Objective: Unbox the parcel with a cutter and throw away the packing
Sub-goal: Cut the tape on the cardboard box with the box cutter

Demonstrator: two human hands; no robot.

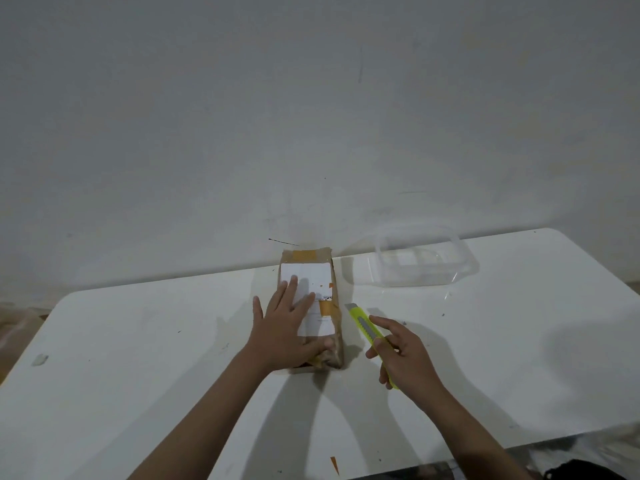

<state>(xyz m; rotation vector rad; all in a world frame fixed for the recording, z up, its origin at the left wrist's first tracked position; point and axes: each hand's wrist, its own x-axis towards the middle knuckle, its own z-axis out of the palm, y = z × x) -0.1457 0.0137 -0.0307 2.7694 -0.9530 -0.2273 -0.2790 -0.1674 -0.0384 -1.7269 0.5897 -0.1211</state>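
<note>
A brown cardboard parcel [320, 271] with a white label and orange-brown tape lies lengthwise in the middle of the white table [138, 358]. My left hand [287, 323] rests flat on its top, fingers spread, thumb curled over its near end. Just right of the parcel, my right hand [403, 355] holds a yellow-green cutter [363, 323] by its handle, index finger raised. The cutter's tip points away from me and hovers beside the parcel's right edge, apart from it.
A clear plastic container [424, 261] stands at the back right of the table, against the wall. A small orange scrap [334, 464] lies at the near table edge. Something dark [585, 471] sits below the table's near right corner.
</note>
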